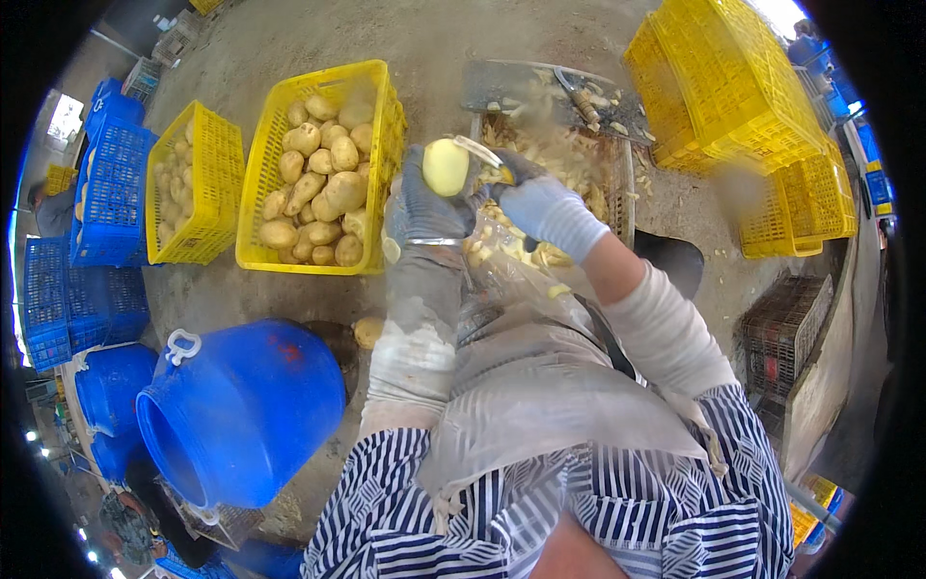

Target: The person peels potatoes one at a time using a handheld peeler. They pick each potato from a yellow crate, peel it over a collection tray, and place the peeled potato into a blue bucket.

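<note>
My left hand (432, 199), in a grey glove with a metallic band at the wrist, holds a peeled pale-yellow potato (445, 168). Gloved too, my right hand (532, 192) grips a peeler (479, 150) whose head is at the potato's upper right. Below both hands, peelings (593, 170) lie in a crate (623, 188). A dark board (622, 101) spans the crate's far end, with a knife (579, 100) and scraps on it. To the left, unpeeled potatoes (322, 170) fill a yellow plastic crate (311, 269). A clear plastic bag hangs near my lap.
A blue plastic barrel (268, 412) lies at lower left, near a loose potato (368, 332). Another yellow crate of potatoes (217, 181) and stacked blue crates (116, 188) stand far left. Yellow crates (731, 79) are stacked at upper right, above a dark crate (785, 336). Other people appear at the edges.
</note>
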Action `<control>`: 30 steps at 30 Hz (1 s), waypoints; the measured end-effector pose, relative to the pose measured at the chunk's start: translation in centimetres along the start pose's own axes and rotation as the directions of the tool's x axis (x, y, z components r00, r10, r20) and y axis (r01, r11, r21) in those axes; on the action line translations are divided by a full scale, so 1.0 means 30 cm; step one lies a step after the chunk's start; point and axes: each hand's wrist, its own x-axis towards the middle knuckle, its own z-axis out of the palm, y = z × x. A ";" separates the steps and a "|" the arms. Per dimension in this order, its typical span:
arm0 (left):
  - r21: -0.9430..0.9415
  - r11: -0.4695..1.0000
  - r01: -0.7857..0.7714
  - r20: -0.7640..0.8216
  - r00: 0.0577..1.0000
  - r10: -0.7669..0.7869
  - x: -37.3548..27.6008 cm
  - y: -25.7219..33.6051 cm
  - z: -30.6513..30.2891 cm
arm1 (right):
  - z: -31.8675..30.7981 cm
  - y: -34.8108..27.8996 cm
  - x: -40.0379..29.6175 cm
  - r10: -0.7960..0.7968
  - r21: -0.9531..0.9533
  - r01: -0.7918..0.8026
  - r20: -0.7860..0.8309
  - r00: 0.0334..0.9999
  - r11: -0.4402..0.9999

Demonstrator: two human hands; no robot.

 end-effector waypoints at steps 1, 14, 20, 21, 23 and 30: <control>-0.020 0.998 -0.060 -0.064 0.996 0.059 0.001 -0.006 0.013 | -0.006 -0.028 0.000 0.036 0.052 -0.039 0.049 0.998 0.998; 0.282 0.959 -0.029 0.243 0.969 -0.043 -0.099 0.073 -0.030 | -0.123 0.281 0.049 -0.437 -0.585 0.139 -0.406 0.802 0.799; 0.495 0.857 -0.147 0.332 0.943 -0.030 -0.182 0.043 0.013 | -0.095 0.199 0.111 -0.591 -0.698 0.145 -0.454 0.666 0.701; 0.571 0.807 -0.150 0.373 0.923 -0.093 -0.189 0.049 0.011 | -0.112 0.215 0.114 -0.512 -0.658 0.076 -0.503 0.696 0.750; 0.458 0.884 -0.093 0.375 0.922 -0.097 -0.200 0.037 0.002 | -0.182 0.257 0.142 -0.341 -0.673 -0.021 -0.401 0.850 0.739; 0.415 0.910 -0.015 0.256 0.961 -0.101 -0.177 -0.003 0.021 | -0.126 0.204 0.075 -0.576 -0.442 0.391 -0.446 0.685 0.807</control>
